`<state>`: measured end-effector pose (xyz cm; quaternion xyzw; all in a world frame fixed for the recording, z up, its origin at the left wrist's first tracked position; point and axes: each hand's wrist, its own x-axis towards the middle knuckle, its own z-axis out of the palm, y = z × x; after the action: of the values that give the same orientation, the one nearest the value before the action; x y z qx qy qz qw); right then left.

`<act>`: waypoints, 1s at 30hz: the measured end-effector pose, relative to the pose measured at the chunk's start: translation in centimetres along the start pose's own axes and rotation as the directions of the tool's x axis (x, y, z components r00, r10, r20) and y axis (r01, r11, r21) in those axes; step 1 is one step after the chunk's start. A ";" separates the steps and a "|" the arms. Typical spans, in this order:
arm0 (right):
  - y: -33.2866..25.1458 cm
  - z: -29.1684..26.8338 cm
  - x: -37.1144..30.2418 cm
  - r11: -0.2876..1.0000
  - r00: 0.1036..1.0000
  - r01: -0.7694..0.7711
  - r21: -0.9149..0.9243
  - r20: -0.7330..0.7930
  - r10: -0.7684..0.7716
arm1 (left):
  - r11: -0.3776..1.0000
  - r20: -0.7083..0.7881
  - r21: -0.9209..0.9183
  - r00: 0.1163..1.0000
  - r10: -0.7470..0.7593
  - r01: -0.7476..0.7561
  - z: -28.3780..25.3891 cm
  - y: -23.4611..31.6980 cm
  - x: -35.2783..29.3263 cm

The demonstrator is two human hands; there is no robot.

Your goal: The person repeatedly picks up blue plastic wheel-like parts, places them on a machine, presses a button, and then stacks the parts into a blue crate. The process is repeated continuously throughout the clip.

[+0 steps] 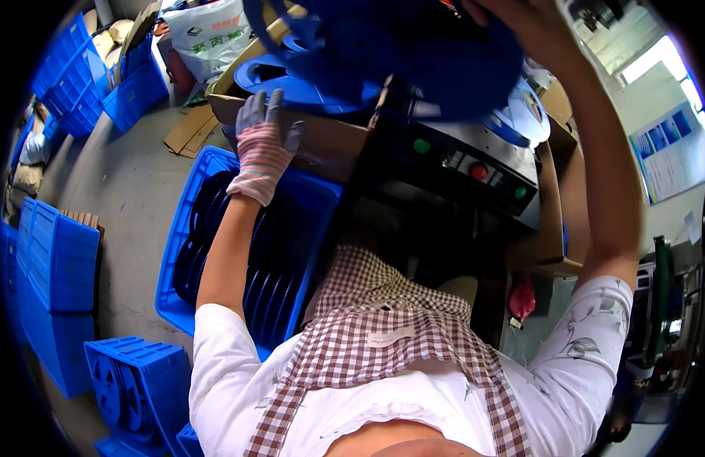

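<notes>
My right hand (531,27), bare, grips the edge of a large blue plastic reel (444,65) held up at the top of the view. The reel is dark and blurred, and part of it runs out of the picture. My left hand (263,141) wears a grey glove with a striped cuff. Its fingers are spread, over the wall of a cardboard box (330,141); whether they touch it I cannot tell. Inside that box lie blue reels (291,85) close to my fingertips. Below my left forearm, a blue crate (173,255) holds several dark reel discs (272,301) standing in rows.
A black control panel (459,171) with green and red buttons stands in front of me. Another blue reel (524,114) rests behind it, beside a cardboard box (550,213). Blue crates (59,255) are stacked at the left; one crate (158,381) at lower left holds reels.
</notes>
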<state>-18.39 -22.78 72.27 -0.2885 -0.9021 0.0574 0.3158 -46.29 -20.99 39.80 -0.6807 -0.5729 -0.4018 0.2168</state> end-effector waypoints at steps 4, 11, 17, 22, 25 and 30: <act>9.3 7.9 8.8 0.759 0.887 0.382 -0.527 -0.023 -0.462 | 1.000 0.136 0.002 0.990 -0.026 0.026 2.7 -0.1 1.7; 26.2 23.7 10.0 0.741 0.972 0.218 -0.635 0.076 -0.220 | 0.991 0.130 -0.134 0.992 -0.004 0.021 4.6 -0.1 3.0; 29.2 28.7 9.9 0.886 0.962 -0.031 -0.462 0.227 0.152 | 0.977 -0.052 -0.214 0.998 -0.028 0.016 5.5 -1.0 1.9; 29.0 28.4 9.4 0.890 0.858 -0.131 -0.437 0.400 0.323 | 0.970 -0.075 -0.243 0.997 -0.032 0.013 5.8 -1.1 1.7; 29.5 28.9 8.4 0.875 0.963 0.029 -0.483 0.248 0.105 | 0.961 -0.110 -0.277 0.993 -0.033 0.001 5.7 -1.1 1.9; 23.5 28.1 7.4 0.886 0.851 -0.017 -0.463 0.459 0.256 | 0.941 -0.160 -0.338 0.983 -0.093 0.034 4.8 -0.8 0.8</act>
<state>-28.67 2.95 47.19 -0.3920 -0.9184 -0.0523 -0.0119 -45.59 -16.69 37.50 -0.6510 -0.4973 -0.5576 0.1343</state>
